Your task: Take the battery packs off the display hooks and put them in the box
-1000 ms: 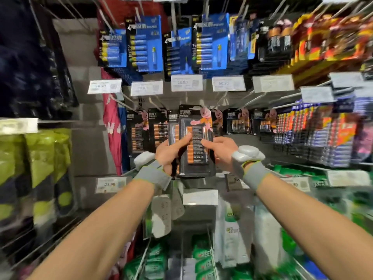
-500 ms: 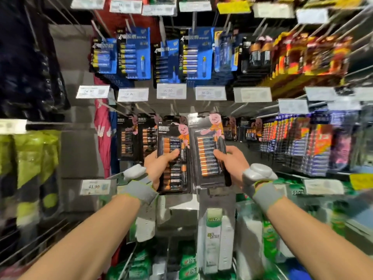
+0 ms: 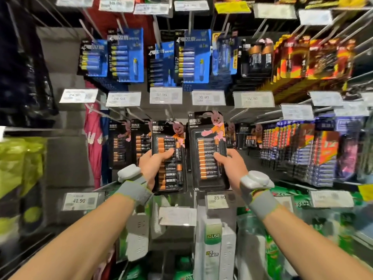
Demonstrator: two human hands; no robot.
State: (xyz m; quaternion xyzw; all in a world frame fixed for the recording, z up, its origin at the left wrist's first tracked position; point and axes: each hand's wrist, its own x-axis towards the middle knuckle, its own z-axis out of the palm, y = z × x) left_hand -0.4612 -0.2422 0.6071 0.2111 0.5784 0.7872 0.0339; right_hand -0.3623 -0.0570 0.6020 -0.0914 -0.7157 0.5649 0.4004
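Before us, display hooks (image 3: 94, 107) crowded with batteries; our left hand (image 3: 152, 168) grips the first battery pack (image 3: 171, 178), our right hand (image 3: 230, 168) the second battery pack (image 3: 207, 142), thumbs across fronts, seemingly unhooked for boxing; no box visible.

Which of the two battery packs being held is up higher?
The battery pack in the right hand; its bunny-printed top rises above the pack in the left hand.

I face a grey panel wall (image 3: 64, 158) hung with metal display hooks (image 3: 156, 33) and rows of white price labels (image 3: 123, 99). At my left edge, yellow-green bags (image 3: 20, 164) sit under dark ones (image 3: 20, 67). White power strips (image 3: 214, 249) hang low in the middle. The lighting is dim.
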